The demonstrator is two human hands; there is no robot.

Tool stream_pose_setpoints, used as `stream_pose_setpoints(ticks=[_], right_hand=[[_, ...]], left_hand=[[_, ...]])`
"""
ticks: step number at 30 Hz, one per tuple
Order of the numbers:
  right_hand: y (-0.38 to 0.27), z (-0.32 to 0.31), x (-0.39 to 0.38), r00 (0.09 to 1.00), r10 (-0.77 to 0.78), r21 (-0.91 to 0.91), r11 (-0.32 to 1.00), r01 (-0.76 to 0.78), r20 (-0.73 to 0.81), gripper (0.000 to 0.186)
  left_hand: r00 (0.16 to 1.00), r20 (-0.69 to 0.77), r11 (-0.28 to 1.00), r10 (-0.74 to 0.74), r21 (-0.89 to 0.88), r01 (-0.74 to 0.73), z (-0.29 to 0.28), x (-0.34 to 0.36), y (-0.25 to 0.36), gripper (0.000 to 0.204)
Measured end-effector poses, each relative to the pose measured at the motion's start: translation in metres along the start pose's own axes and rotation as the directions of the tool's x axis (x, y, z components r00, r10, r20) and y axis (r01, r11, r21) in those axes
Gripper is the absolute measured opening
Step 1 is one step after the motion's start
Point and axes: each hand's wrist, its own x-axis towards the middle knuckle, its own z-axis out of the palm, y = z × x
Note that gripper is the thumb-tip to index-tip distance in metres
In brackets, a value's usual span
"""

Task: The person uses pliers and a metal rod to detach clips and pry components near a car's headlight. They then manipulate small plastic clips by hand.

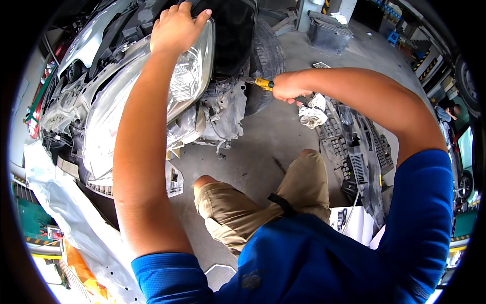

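Note:
My left hand (pixel 174 29) rests on the upper edge of a large clear headlight (pixel 190 76) at the front of a car with its bumper off. The palm faces down, the fingers lie over the edge and the thumb is stretched out. My right hand (pixel 288 86) is closed round a yellow-and-black tool (pixel 264 83); its exact kind is unclear. The tool's metal end points left, at the torn edge of a grey bracket (pixel 230 104) beside the headlight. Whether it touches the bracket I cannot tell. A black tyre (pixel 268 61) stands just behind the tool.
Removed black car trim (pixel 362 162) lies on the floor at right, with a crumpled white bundle (pixel 315 111) at its far end. Beyond stands a dark plastic bin (pixel 329 33). White sheeting (pixel 76 213) covers the left side. A white box (pixel 354 223) is near my knee.

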Motion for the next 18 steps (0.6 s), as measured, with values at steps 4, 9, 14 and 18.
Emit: stream_pose_setpoints(ticks=[4, 9, 14, 18], right_hand=[[-0.02, 0.006, -0.005, 0.996, 0.069, -0.01, 0.998, -0.069, -0.053, 0.015], [-0.042, 0.013, -0.009, 0.984, 0.169, -0.001, 0.986, -0.169, -0.053, 0.014], [-0.062, 0.014, -0.019, 0.963, 0.238, -0.069, 0.966, -0.247, -0.125, 0.017], [-0.08, 0.005, -0.021, 0.937, 0.329, -0.1, 0.935, -0.341, -0.116, 0.023]], left_hand=[[0.998, 0.021, 0.994, -0.054, -0.091, 0.056, -0.01, -0.004, 0.008, 0.05], [0.996, 0.07, 0.992, -0.051, -0.109, 0.058, -0.022, -0.011, 0.006, 0.055], [0.989, 0.141, 0.987, -0.049, -0.148, 0.07, -0.029, -0.013, 0.002, 0.059], [0.995, 0.102, 0.986, -0.014, -0.165, 0.03, -0.028, -0.015, -0.001, 0.057]])
